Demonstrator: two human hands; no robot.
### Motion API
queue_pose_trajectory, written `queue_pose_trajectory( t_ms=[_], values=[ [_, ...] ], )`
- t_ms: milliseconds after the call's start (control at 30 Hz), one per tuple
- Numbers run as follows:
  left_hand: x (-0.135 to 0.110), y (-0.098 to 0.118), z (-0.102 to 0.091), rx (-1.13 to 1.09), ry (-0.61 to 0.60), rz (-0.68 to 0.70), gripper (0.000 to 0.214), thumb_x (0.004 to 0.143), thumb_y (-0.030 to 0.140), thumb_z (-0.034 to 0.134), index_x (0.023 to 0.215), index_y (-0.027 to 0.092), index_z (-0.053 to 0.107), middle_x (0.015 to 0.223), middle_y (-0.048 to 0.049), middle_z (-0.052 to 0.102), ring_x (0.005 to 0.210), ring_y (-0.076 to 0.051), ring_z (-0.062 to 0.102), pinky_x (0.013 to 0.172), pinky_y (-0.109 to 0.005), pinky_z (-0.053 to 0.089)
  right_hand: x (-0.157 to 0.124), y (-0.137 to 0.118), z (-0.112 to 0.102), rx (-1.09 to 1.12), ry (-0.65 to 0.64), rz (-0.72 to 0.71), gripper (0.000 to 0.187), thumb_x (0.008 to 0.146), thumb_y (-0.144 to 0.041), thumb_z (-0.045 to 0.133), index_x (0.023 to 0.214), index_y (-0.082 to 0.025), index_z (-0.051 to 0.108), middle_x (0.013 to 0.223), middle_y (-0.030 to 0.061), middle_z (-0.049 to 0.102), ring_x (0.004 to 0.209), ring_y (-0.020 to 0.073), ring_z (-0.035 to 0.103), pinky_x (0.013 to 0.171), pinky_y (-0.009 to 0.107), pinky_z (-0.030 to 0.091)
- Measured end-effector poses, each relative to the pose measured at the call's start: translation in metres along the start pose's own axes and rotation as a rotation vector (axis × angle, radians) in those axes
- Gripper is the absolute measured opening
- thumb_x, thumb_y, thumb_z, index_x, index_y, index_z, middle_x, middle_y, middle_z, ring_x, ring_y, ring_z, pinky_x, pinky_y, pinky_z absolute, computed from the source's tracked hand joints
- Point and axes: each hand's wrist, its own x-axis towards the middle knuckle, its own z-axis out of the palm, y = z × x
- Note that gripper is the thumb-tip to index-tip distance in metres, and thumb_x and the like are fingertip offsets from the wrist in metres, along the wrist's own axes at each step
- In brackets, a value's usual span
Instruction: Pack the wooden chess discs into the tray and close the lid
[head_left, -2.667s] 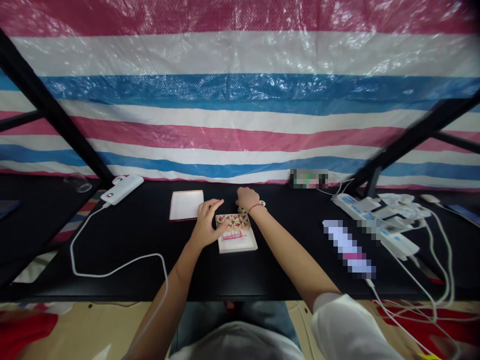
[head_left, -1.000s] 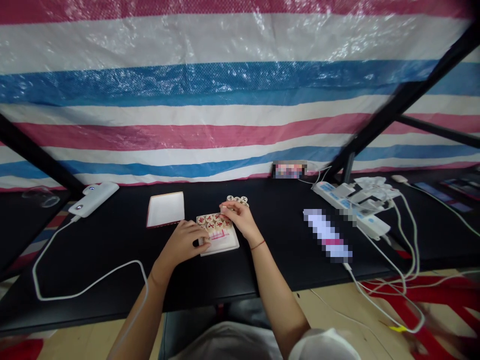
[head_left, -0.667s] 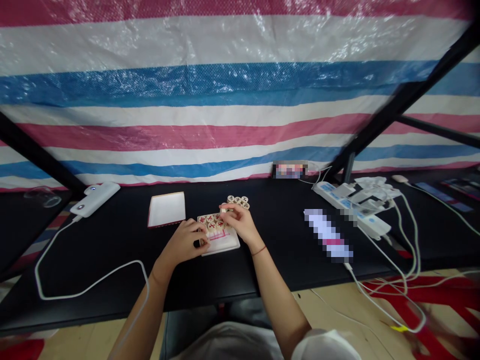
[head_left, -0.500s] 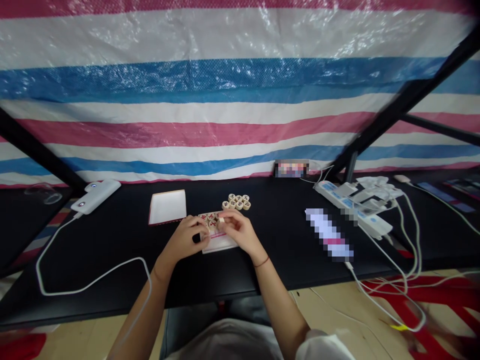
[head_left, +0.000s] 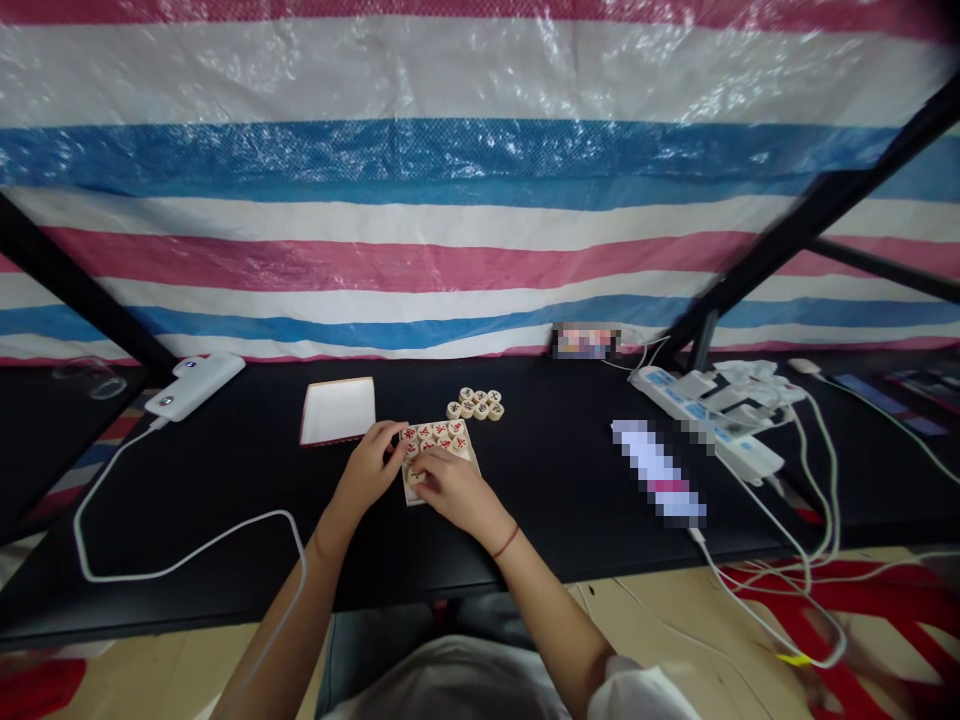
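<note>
A shallow white box [head_left: 414, 497] on the black table holds rows of round Chinese chess pieces [head_left: 440, 431] with red characters. My right hand [head_left: 459, 492] reaches over the front part of this box, its fingers closed around a single chess piece [head_left: 417, 478] at the left of the front row. Its palm hides part of the box. At the box's left edge is my left hand [head_left: 367, 470], fingers and thumb apart, the fingertips touching the upper left corner. Behind the box sits a group of chess pieces with dark characters [head_left: 481, 405].
An open box lid [head_left: 339, 411] lies left of the hands. A white power bank [head_left: 196, 386] with a cable is at the far left. To the right are a phone [head_left: 660, 475], a power strip [head_left: 709, 425] and tangled cables. Another phone [head_left: 585, 341] leans at the back.
My right hand has moved left and nearer to me, from the back row to the front row. More red pieces now show in the box. My left hand has drawn back slightly left.
</note>
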Motion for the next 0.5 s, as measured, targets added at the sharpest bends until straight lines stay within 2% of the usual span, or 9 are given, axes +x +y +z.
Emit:
queue_pose_trajectory(
  t_ms=[133,200,500],
  values=[
    [0.001,-0.006,0.006,0.005,-0.028,0.026,0.031,0.096,0.032,0.042,0.12,0.02,0.057,0.123,-0.009,0.06,0.109,-0.02,0.06,0.1,-0.038,0.047,0.004,-0.004,-0.006,-0.178,-0.1,0.052,0.019,0.083,-0.014,0.057,0.102,-0.018,0.06,0.097,0.0059,0.063,0.085,0.0164,0.061,0.076,0.026,0.044],
    [0.001,-0.008,0.007,0.001,-0.029,0.024,0.032,0.097,0.032,0.039,0.12,0.02,0.057,0.124,-0.009,0.061,0.117,-0.02,0.056,0.104,-0.04,0.044,0.006,-0.009,-0.008,-0.262,-0.144,0.059,0.023,0.085,-0.016,0.055,0.108,-0.018,0.059,0.099,0.0073,0.064,0.086,0.0178,0.062,0.074,0.026,0.043],
    [0.001,-0.01,0.009,0.0,-0.028,0.021,0.032,0.097,0.034,0.038,0.117,0.02,0.058,0.122,-0.0087,0.062,0.116,-0.02,0.057,0.104,-0.039,0.044,0.009,-0.017,-0.013,-0.498,-0.222,0.084,0.029,0.091,-0.027,0.049,0.119,-0.023,0.056,0.097,0.0088,0.07,0.088,0.0222,0.066,0.073,0.027,0.043]
  ],
)
